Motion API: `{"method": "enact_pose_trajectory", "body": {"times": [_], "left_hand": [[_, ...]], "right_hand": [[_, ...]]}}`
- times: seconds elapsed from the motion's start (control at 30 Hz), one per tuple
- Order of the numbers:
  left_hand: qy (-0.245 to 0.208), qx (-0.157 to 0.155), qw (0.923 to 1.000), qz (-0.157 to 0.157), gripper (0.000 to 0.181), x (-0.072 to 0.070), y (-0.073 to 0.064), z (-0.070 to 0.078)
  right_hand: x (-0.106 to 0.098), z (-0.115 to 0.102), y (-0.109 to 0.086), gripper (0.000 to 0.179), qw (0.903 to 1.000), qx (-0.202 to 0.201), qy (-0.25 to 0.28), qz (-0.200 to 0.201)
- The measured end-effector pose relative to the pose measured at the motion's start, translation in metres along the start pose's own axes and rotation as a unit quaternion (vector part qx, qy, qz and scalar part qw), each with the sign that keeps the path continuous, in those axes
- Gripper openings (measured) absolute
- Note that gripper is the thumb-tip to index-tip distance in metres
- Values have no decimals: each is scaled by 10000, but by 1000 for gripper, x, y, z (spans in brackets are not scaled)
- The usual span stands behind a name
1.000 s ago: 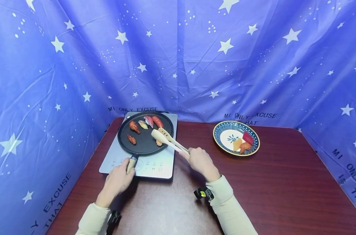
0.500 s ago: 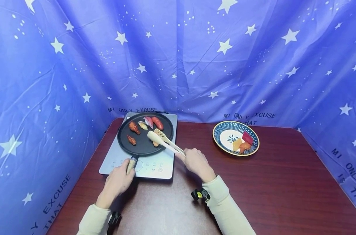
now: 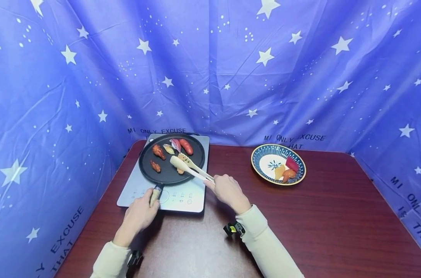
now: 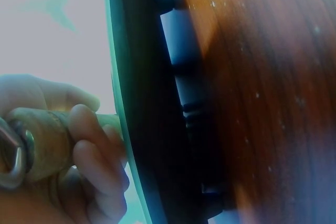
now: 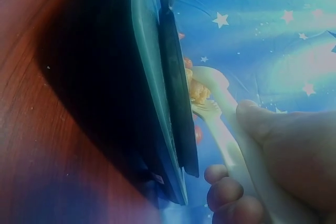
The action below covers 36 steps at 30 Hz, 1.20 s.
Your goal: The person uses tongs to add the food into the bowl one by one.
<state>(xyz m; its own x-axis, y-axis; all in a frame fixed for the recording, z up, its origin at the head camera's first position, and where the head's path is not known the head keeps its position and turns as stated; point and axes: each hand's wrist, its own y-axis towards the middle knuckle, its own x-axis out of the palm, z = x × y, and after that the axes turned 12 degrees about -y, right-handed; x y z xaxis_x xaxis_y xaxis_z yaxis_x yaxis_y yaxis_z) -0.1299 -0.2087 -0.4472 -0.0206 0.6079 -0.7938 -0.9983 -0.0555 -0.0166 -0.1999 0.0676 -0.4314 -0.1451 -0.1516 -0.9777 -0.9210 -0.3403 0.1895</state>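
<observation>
My left hand (image 3: 139, 211) grips the handle (image 3: 155, 195) of a round black frying pan (image 3: 163, 176). With my right hand (image 3: 229, 193) I hold pale tongs (image 3: 179, 163), whose heads are down at the pan's right half. A golden breaded piece of food (image 5: 199, 92) lies between the tong heads in the right wrist view; whether they pinch it I cannot tell. Also in the pan are a drumstick (image 3: 158, 151), a smaller brown wing (image 3: 155, 166), a red sausage (image 3: 186, 146) and two small pieces, one yellowish (image 3: 168, 148), one pink-and-white (image 3: 176, 144).
Beneath the pan is a silver induction cooker (image 3: 134, 195) on a dark red wooden table (image 3: 321, 216). To the right stands a blue-and-white plate (image 3: 267, 164) bearing a red piece (image 3: 291, 163) and two orange ones. Blue starry curtains (image 3: 210, 77) enclose the table.
My right hand and the tongs have moved left over the pan. The breaded piece has shifted left with the tong heads. My left hand stays on the handle.
</observation>
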Motion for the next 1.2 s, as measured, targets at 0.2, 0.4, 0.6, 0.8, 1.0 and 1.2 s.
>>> {"method": "enact_pose_trajectory", "body": {"times": [0.2,0.4,0.6,0.8,1.0,1.2], "left_hand": [[-21,25,10000,20,53,0,0,0],[-56,40,10000,34,53,1,-1,1],[-58,30,10000,-8,53,0,-1,1],[-58,52,10000,17,53,-1,0,1],[-77,68,9999,25,53,-1,0,1],[-70,60,10000,25,53,-1,1,-1]], "right_hand": [[0,-5,6,46,10000,-69,-42,28],[2,-9,11,48,9999,-77,-100,37],[0,-14,15,47,9999,-43,-128,-40],[-1,-20,21,49,9996,-118,-240,2],[-3,-27,27,49,9993,-104,-334,-95],[-4,-35,32,50,9987,-183,-464,-99]]}}
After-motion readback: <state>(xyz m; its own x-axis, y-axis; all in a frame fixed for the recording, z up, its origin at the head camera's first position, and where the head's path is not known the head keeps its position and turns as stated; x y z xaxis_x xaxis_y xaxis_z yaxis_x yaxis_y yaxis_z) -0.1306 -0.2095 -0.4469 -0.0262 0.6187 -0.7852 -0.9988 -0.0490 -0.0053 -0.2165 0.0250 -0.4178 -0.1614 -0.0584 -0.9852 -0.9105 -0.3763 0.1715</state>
